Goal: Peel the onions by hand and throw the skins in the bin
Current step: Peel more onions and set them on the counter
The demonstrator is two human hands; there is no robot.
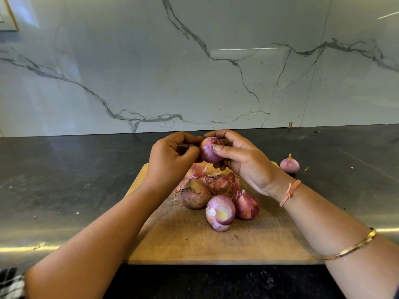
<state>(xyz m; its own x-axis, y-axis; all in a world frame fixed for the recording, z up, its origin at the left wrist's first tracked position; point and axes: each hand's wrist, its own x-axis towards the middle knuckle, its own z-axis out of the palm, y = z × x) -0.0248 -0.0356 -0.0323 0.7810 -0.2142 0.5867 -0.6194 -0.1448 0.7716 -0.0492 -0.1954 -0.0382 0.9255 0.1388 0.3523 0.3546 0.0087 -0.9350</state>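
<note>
Both hands are raised over the far end of the cutting board point(194, 244); the right hand point(244, 162) curls round a reddish onion point(210, 149), thumb across its top, while the left hand point(170, 160) pinches at its left side; four more onions point(195, 196) huddle on the board below, loose skins point(197, 171) just beyond them; a pale onion point(289, 164) sits apart on the bench point(64, 180) to the right.

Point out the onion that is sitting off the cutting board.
The small pale onion on the dark counter, right of the board. Four others lie on the board; one is held up.
</note>
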